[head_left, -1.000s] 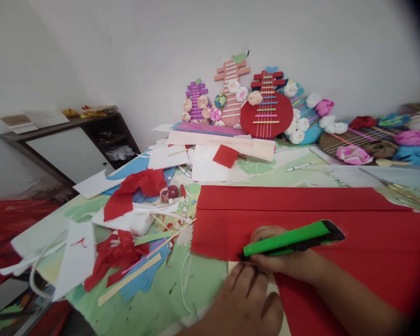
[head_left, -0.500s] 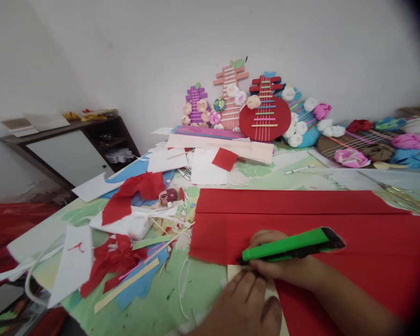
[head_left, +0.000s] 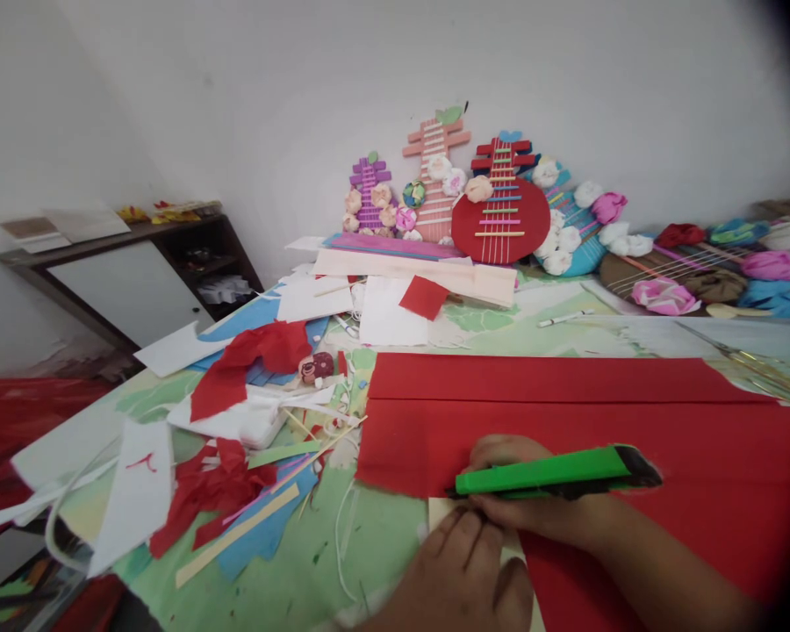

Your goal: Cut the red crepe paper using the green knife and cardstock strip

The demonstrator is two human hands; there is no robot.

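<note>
My right hand (head_left: 527,505) is closed around a bright green utility knife (head_left: 553,472) with a black end, its tip pointing left at the near edge of a large red paper sheet (head_left: 566,412). The sheet lies flat on the table with a crease running across it. My left hand (head_left: 457,570) presses flat, fingers apart, on a pale strip (head_left: 438,511) just below the knife tip, at the sheet's lower left corner.
Red, white and blue paper scraps (head_left: 237,456) litter the table's left side. Paper guitar crafts with flowers (head_left: 474,202) lean on the back wall. A pen (head_left: 563,318) and scissors (head_left: 757,364) lie beyond the sheet. A dark shelf (head_left: 138,272) stands at left.
The knife's black end has tilted down and slightly right, so the knife lies flatter over the sheet. Both hands stay at the same spot.
</note>
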